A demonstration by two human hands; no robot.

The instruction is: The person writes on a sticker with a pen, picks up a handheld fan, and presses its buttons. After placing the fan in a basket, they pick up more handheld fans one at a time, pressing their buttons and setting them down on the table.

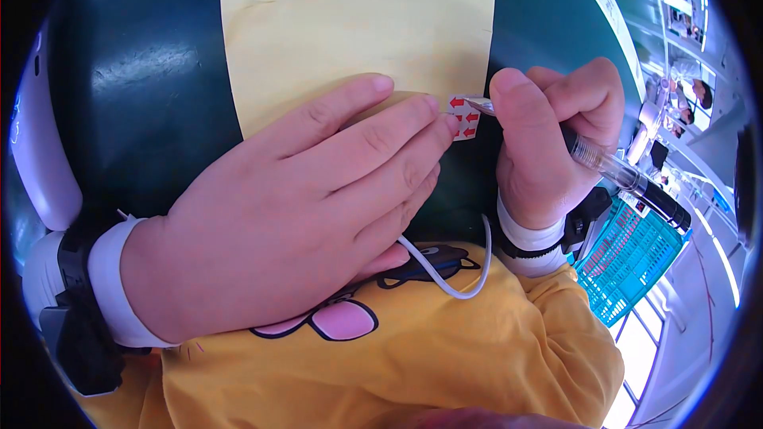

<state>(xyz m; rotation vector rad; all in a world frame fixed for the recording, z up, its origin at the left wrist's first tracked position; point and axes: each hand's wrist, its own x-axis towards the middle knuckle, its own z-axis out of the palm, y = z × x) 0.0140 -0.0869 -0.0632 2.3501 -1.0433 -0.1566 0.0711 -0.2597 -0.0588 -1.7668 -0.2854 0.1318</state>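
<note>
A cream-yellow sheet of paper (358, 24) lies on a dark green surface. My left hand (310, 183) rests palm down over its lower edge, fingers stretched out and close together. Beside those fingertips, a small white label with red arrows (465, 117) shows at the sheet's lower right corner; part of it is hidden under the fingers. My right hand (556, 135) is closed round a pen-like tool (620, 172) with a pointed metal tip and a transparent and black barrel. The tip meets the label near its upper edge, by one arrow.
The dark green surface (143, 71) extends left of the paper. A white cord (445, 282) loops in front of my yellow top. A teal plastic basket (628, 258) stands at right, below my right wrist. Other people (699, 95) appear far off at the right rim.
</note>
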